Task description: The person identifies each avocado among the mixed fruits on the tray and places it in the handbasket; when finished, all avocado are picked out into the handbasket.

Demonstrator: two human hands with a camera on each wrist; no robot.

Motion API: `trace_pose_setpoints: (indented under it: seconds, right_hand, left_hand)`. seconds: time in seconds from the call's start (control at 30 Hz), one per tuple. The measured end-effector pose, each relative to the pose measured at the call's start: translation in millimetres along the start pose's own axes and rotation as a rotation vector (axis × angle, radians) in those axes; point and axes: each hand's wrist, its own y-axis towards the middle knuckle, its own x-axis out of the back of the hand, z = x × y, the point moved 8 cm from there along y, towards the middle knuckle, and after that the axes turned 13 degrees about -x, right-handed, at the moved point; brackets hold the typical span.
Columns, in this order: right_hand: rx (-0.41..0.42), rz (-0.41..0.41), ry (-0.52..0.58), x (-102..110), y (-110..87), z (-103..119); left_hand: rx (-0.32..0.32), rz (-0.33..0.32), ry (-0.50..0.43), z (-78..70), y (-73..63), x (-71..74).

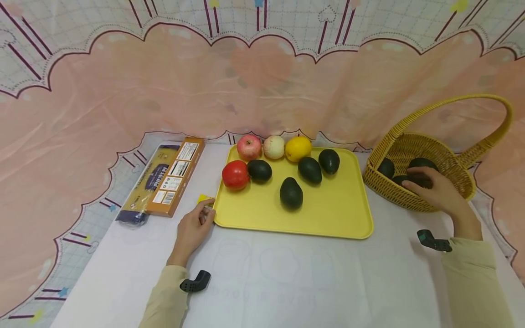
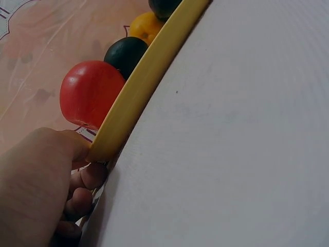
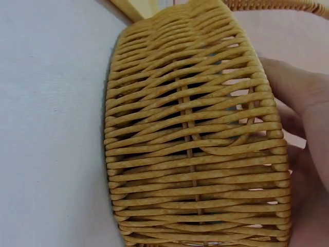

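Note:
My left hand [image 1: 194, 231] grips the left edge of the yellow tray [image 1: 246, 218]; in the left wrist view the fingers curl beneath its rim. On the tray lie several dark avocados [image 1: 291, 193], a red tomato-like fruit [image 1: 235, 175], a pink apple [image 1: 249, 147], a pale round fruit [image 1: 274, 147] and a yellow lemon-like fruit [image 1: 298, 149]. At the right, my right hand [image 1: 440, 191] reaches into the wicker basket [image 1: 414, 202], thumb and fingers around an avocado [image 1: 418, 181]. Other avocados [image 1: 386, 168] lie beside it. The basket wall [image 3: 195, 134] hides the fingertips in the right wrist view.
Left of the tray lie a brown box [image 1: 176, 177] and a packet of pasta [image 1: 149, 184], side by side. A small yellow item [image 1: 203, 198] shows beside the left hand. The basket's tall handle [image 1: 447, 101] arches up. A patterned curtain [image 1: 262, 91] hangs behind the white table [image 1: 287, 282].

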Motion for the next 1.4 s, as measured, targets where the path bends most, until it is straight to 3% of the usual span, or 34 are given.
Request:
trace_pose_setpoints:
  seconds: [0.27, 0.6, 0.83, 1.17, 1.4]
  right_hand:
    - [0.064, -0.09, 0.029, 3, -14.0, 16]
    - [0.182, -0.273, 0.069, -1, -25.2, 44]
    - [0.362, -0.348, 0.149, -12, -32.3, 62]
    - [0.414, -0.372, 0.129, -31, -36.0, 75]
    - [0.45, -0.258, 0.154, -51, -34.4, 92]
  left_hand:
    - [-0.017, -0.006, 0.007, -1.3, 1.2, 0.1]
    - [-0.019, 0.003, -0.001, -3.6, 1.9, -0.9]
    - [-0.021, 0.006, -0.004, -3.8, 2.4, -2.1]
    - [-0.029, 0.0, 0.001, -4.5, 2.5, -0.7]
    - [-0.038, -0.026, 0.005, -3.9, 1.0, 2.1]
